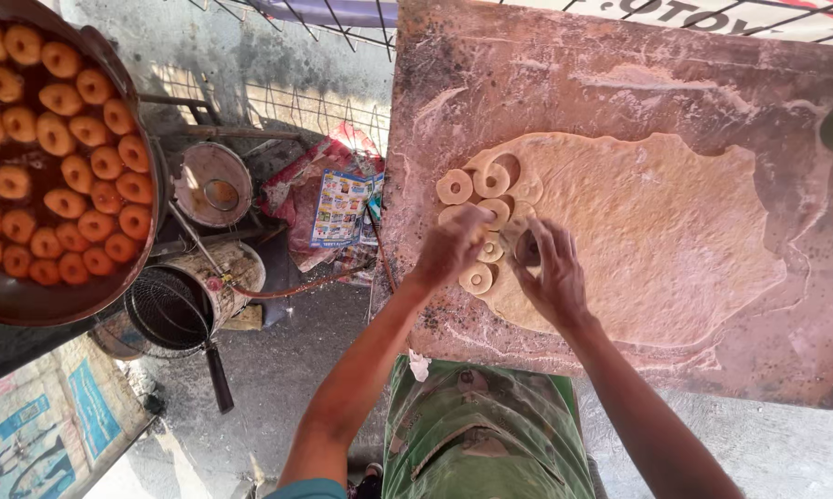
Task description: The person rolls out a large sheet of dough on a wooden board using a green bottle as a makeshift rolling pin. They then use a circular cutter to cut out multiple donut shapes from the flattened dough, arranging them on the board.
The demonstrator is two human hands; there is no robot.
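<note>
A rolled-out sheet of pale dough [638,231] lies on a floured brown board [620,83]. Several cut dough rings [454,186] sit at the sheet's left edge. My right hand [551,277] presses a small round cutter [527,248] into the dough near the rings. My left hand [449,245] rests with closed fingers on the cut rings beside it; what it holds is hidden.
A large dark pan [0,296] of oil with several browning rings [65,157] stands at the left. Below it are a wire skimmer [171,310], a metal bucket [213,185] and crumpled printed paper [338,203]. A green plastic-covered stool [481,434] is under me.
</note>
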